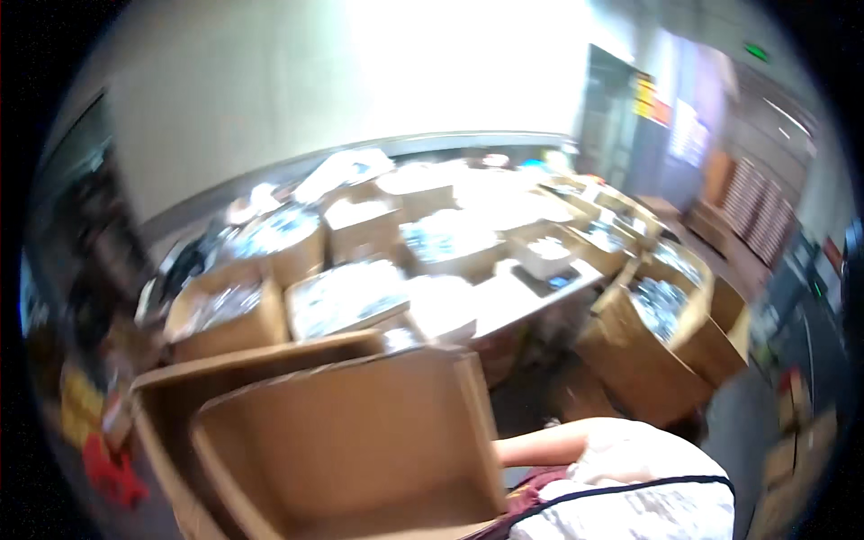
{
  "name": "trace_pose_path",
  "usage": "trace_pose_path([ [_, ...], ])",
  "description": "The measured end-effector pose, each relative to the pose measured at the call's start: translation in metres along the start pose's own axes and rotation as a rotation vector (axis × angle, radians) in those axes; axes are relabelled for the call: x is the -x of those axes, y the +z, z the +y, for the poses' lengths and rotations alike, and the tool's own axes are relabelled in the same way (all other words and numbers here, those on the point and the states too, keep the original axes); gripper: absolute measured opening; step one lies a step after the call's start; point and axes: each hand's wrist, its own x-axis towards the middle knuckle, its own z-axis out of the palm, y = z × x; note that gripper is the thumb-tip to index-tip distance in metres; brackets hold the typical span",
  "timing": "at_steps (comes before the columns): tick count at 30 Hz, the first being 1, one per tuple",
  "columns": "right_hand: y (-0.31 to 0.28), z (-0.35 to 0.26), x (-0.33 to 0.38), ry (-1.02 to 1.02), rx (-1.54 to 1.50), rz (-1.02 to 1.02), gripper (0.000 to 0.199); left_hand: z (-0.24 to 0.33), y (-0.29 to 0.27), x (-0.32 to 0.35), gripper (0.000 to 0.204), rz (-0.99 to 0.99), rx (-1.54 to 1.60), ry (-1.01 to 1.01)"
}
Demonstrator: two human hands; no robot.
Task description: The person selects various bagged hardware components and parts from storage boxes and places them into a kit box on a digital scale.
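- Far to the left of the right hand, a red item was seen low down, blurred.
- The left hand was not shown, so its state cannot be told.
- To the left of the right hand, a rear cardboard box was partly covered by a front cardboard box, both tilted, with the front one's bare brown inside faced toward the viewer.
- Beyond the hand and to its left, a table was crowded with open cartons, in which shiny, pale packs were blurred.
- At the front box's right wall, the bare right forearm was ended from view; the right hand was hidden there, and whether it was spread, pressed together or pinching the wall cannot be told.
- Beyond the hand and to its right, a tall carton was filled with silvery-blue packs.
- Just right of the forearm, the arm was covered by a white sleeve.
- Farther right, past the tall carton, a striped stack was seen.
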Motion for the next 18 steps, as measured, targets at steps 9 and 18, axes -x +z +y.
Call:
trace_pose_path([
  [9, 0.0, 0.002, -0.023, 0.057, -0.133, -0.093, 0.068, 0.164, -0.047, 0.043, 0.043, -0.036, 0.242, 0.244],
  [18, 0.0, 0.002, -0.022, 0.154, -0.229, -0.08, 0.068, 0.179, -0.077, 0.103, 0.042, -0.128, 0.576, 0.189],
])
